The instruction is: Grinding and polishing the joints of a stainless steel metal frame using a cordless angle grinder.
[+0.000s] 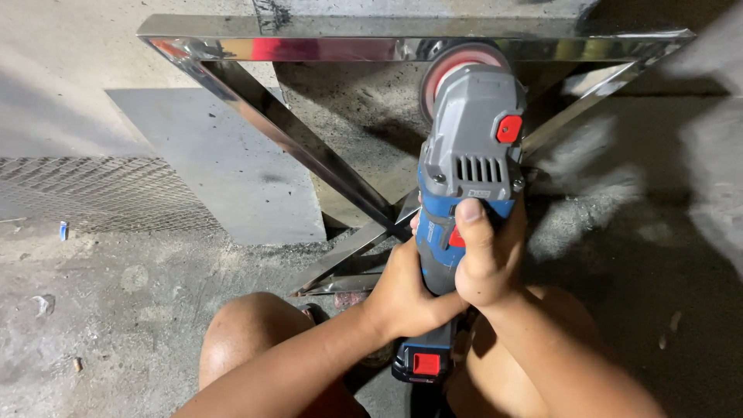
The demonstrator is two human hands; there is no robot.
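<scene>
A cordless angle grinder (468, 147), grey head and blue body with red buttons, points away from me. Its reddish disc (453, 66) touches the top bar of a shiny stainless steel frame (309, 48) with crossed diagonal bars. My right hand (487, 255) wraps the blue body, thumb lying on top near the grey housing. Just below and to the left, my left hand (402, 294) grips the underside of the same handle. The battery pack (422, 362) with a red latch sticks out toward me between my knees.
I squat on a dusty concrete floor (116, 310). A flat grey sheet (224, 162) lies under the frame's left side, and a wire mesh panel (93, 193) lies further left. Small scraps litter the floor at left. Pale dust patches spread at right.
</scene>
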